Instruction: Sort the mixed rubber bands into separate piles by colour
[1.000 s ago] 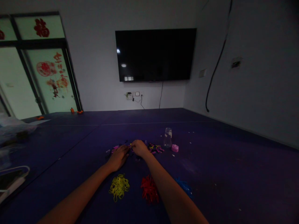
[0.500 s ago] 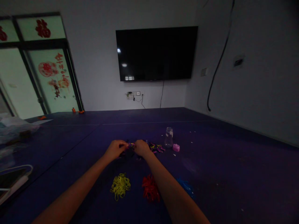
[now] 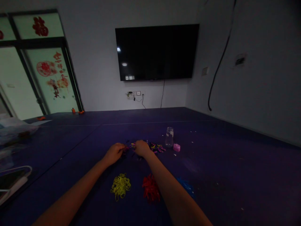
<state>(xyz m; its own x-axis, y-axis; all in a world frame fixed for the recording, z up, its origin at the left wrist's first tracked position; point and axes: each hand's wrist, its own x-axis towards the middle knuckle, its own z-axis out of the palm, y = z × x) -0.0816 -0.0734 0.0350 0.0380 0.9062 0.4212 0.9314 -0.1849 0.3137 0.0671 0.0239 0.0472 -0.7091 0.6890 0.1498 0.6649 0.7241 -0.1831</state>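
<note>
My left hand (image 3: 115, 152) is closed at the left end of a spread of mixed small bands, fingertips together at a few purple ones; what they grip is too small to name. Over the middle of the same spread, my right hand (image 3: 141, 148) has its fingers bent down, with the tips partly hidden. Mixed purple, yellow and black bands (image 3: 158, 147) lie just right of it. Nearer to me are a yellow band pile (image 3: 120, 186), a red pile (image 3: 151, 189) beside my right forearm, and a blue pile (image 3: 186, 186) partly behind that forearm.
A clear bottle (image 3: 169, 137) stands open behind the mixed bands, with a pink cap (image 3: 176, 147) at its right. Plastic bags (image 3: 14, 130) and a white-edged device (image 3: 16, 183) lie at the far left. White scraps dot the purple surface (image 3: 211, 163).
My left hand has drawn slightly left, widening the gap between my hands. My right hand stays over the mixed bands. The whole view has shifted a little.
</note>
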